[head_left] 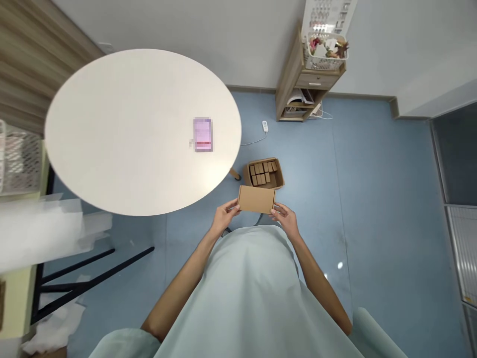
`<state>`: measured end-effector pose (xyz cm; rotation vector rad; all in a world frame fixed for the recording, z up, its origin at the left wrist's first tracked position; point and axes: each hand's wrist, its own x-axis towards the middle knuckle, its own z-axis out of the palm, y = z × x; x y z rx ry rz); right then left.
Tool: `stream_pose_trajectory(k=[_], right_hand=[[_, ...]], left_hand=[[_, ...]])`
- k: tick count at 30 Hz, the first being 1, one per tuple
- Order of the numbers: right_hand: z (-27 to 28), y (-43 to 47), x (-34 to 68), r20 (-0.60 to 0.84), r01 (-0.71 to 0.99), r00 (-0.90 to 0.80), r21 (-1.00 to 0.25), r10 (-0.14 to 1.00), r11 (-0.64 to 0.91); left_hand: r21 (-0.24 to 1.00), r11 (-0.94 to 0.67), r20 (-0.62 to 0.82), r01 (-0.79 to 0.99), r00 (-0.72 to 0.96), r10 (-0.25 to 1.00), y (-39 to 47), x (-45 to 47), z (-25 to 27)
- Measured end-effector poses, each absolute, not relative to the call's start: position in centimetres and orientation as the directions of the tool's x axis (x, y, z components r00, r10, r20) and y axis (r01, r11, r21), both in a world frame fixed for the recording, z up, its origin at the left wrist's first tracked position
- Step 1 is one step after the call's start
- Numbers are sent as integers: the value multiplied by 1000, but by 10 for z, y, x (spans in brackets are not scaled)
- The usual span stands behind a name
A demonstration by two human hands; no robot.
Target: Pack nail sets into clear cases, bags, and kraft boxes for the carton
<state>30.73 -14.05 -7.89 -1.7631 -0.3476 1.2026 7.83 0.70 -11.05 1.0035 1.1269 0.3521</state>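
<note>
Between my two hands is a flat brown cardboard box (257, 200), its lid closed, held level in front of my body. My left hand (224, 216) grips its left end, thumb in front and fingers at the side. At the right end, my right hand (286, 219) pinches the box the same way. Just beyond it on the floor stands an open carton (276, 184) with several small brown boxes (261, 168) lined up inside. The held box partly covers the carton's near edge.
A white oval table (130, 134) fills the left, with a blurred pink-purple item (203, 135) on it. A wooden cabinet (316, 82) bearing a white basket (326, 62) stands by the wall. A power strip (265, 126) and its cord lie on the floor. White sheets (55, 231) hang at left.
</note>
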Motion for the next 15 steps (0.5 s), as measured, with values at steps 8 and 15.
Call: stream_pose_trajectory(k=[8,15], right_hand=[[-95,-136,452,-667,-383,450,-744,593,-547],[-140,-118,510,-704,-260,488,-681,516,-685]], left_hand=[[782,428,-610,453,414,676,21,235,-151],[738,397,-652,545,427,626,26,306,-199]])
